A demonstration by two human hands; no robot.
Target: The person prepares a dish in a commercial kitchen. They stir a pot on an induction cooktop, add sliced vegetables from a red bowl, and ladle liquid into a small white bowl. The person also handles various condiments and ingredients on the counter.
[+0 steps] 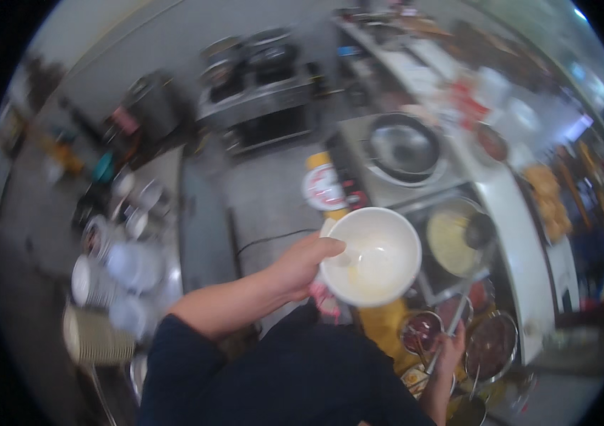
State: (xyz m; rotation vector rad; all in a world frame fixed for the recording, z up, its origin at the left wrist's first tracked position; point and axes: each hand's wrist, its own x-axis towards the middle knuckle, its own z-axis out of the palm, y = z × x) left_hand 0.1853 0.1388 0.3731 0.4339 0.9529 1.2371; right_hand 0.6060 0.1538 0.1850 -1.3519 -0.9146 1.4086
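Note:
My left hand holds a white bowl by its rim in front of my body, thumb over the inner edge. Thin yellowish traces show inside the bowl. Lower right, my right hand grips the long metal handle of a ladle. The ladle's dark head is over a pot of pale yellow liquid; blur hides whether it touches the liquid. Close to my right hand stand a metal bowl with reddish contents and a larger round metal container of brownish food.
A wide pan sits on the cooktop beyond the pot. Stacked bowls and plastic containers stand on the left-hand counter. Farther off is a stove with pots. A white counter ledge runs along the right. A cable crosses the floor.

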